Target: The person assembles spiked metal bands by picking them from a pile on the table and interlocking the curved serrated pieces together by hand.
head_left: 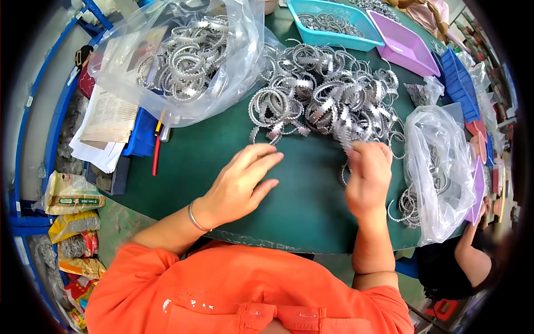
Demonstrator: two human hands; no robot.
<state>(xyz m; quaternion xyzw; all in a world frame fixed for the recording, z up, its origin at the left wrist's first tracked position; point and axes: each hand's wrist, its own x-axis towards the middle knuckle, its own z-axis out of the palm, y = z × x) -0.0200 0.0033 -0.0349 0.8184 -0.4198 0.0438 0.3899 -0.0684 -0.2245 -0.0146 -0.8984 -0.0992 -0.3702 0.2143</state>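
A large heap of silvery toothed metal rings (322,92) lies on the green table in front of me. My right hand (368,175) is at the heap's near edge, its fingers closed on a toothed metal ring (343,133) that is smeared by motion. Another ring lies partly hidden beside that hand. Over the bare table top to the left is my left hand (245,175), holding nothing, with thumb and fingers apart. A few rings at the heap's near left edge lie just beyond its fingertips.
A clear plastic bag (239,83) of rings stands at the back left. Another plastic bag (439,167) and loose rings lie right. Behind are a turquoise basket (339,39) and a purple basket (403,44). Pens (156,150) lie left. Other people sit around the table.
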